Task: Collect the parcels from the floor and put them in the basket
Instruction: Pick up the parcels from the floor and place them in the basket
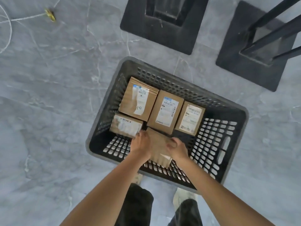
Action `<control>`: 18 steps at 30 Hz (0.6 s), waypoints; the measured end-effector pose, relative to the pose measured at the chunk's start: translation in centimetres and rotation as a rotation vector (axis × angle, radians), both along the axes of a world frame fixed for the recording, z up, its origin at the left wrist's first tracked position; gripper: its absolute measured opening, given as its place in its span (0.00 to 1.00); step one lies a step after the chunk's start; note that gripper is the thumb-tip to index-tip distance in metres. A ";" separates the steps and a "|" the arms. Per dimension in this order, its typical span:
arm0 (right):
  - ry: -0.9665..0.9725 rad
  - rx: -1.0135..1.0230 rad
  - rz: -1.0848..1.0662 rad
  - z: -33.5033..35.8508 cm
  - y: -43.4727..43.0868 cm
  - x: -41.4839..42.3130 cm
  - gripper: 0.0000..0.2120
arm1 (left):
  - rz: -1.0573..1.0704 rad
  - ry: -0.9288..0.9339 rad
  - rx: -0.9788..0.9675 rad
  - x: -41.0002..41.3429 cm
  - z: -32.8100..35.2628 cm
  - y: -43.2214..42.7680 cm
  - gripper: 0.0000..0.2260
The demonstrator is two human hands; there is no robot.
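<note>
Item: one dark perforated plastic basket [216,144], standing on a grey veined floor [57,103]. Contents: four brown cardboard parcels lying label-up in its far half, a far-left parcel [140,98], a middle parcel [166,111] touching it, a right parcel [190,119] just beside the middle one, and a near-left parcel [126,126], blurred, tucked below the far-left one. Fifth piece, the held parcel [158,145], sat over the near half of the basket with its plain side up and its far edge just beside the middle parcel; whether it rested on the basket bottom could not be told. Grip: both hands clasped this parcel. The left hand [140,144] had fingers curled round its left edge, close to the near-left parcel; the right hand [176,147] had fingers curled round its right edge, thumb on top. Surroundings: two black square bases [156,35] on the floor beyond the basket, the right one carrying dark slanted bars; a small yellow clip [50,14] on white string [9,25] at far left — well apart from the basket. Dark trousers [138,206] and pale shoes [179,195] showed just beside the near rim.
</note>
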State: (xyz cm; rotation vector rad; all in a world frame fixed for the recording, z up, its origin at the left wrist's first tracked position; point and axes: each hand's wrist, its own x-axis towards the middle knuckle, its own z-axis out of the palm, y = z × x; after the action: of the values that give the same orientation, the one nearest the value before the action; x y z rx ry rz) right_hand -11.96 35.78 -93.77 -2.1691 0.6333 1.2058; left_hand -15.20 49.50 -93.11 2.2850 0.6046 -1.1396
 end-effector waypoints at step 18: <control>0.092 0.101 -0.161 -8.9 -1.6 -2.6 0.15 | -0.449 -0.020 0.130 -3.3 -5.4 -2.2 0.35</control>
State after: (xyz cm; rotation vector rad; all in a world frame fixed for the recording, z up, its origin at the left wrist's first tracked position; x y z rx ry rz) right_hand -14.59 34.16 -102.66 -1.9486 0.7539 1.2299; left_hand -18.46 47.26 -98.52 2.6225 0.1595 -1.3060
